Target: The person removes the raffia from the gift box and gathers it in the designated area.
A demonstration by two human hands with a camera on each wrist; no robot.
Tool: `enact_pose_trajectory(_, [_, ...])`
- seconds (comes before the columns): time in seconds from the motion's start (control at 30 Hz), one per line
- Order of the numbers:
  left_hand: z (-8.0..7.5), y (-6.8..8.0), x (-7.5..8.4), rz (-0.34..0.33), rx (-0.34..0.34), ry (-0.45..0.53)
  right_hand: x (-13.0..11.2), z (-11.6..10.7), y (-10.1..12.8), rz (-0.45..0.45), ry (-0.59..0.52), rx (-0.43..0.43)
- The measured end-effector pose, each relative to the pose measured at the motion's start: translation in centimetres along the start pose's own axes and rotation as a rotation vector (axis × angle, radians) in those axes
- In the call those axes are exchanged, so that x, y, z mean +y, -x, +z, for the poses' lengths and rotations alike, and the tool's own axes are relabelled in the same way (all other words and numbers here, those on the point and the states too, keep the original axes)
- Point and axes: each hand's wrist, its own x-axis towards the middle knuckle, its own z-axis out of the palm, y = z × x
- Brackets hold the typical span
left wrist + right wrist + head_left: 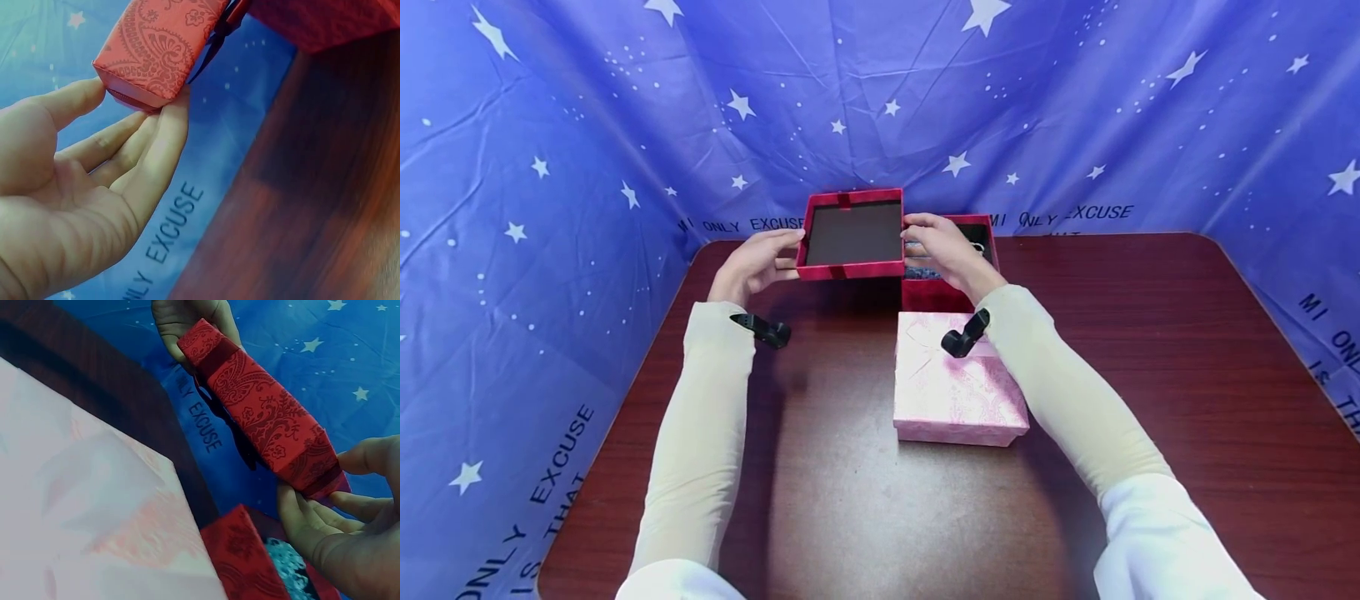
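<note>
Red lid [853,235] held up over far part of table [1150,375], hollow side facing near. Probably light, stiff card; walls may dent if squeezed. Best hold: short side walls, clear of dark ribbon [234,428]. Left hand [752,262] and right hand [946,250] pinch opposite ends. Just right, open red box [934,293]; nearer, pink box [955,392].

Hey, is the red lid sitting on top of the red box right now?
No, in the head view the left hand and right hand hold the red lid left of the open red box.
</note>
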Motion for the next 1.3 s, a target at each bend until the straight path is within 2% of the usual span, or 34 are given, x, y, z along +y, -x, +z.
enact_pose_trajectory(0.27, [-2.2, 0.0, -1.1, -0.026, 0.019, -0.047, 0.6, 2.2, -0.8, 0.031, -0.003, -0.007])
enact_pose_trajectory(0.73, [-5.4, 0.8, -2.5, -0.059, 0.021, -0.082, 1.3, 6.0, -1.9, 0.104, 0.045, -0.008])
enact_pose_trajectory(1.07, [-6.9, 1.2, -4.1, -0.087, 0.009, -0.1, 2.4, 8.0, -2.7, 0.182, 0.082, -0.003])
enact_pose_trajectory(1.3, [-7.4, 1.0, -5.3, -0.127, 0.011, -0.162, 3.6, 8.8, -3.3, 0.23, 0.133, 0.003])
